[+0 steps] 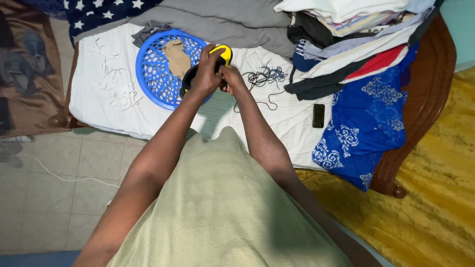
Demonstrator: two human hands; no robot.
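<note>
Head view, looking down over the person's own arms to a bed [114, 111] spread with a white sheet. Both hands meet above the near rim of a round blue perforated basket [156, 74]. The left hand [205, 74] is wrapped around a black and yellow object [223, 53], of which only the yellow end and a dark edge show; the right hand [231, 79] is closed against the same object from the other side. The view is too covered by the fingers to tell what kind of thing it is, though it may be a small handheld device.

Progress, as judged from the layout: the object is lifted clear of the sheet and held between both hands, not set down anywhere. The basket holds one tan cloth [177, 58] and otherwise looks mostly unfilled. A tangle of dark cords [264, 78] lies loose on the sheet just right of the hands, and white strings [116, 84] lie left of the basket, so sorting appears barely begun. A black phone [318, 115] rests near a blue patterned cloth [368, 123], and a heap of folded clothes [346, 29] occupies the far right of the bed.
</note>
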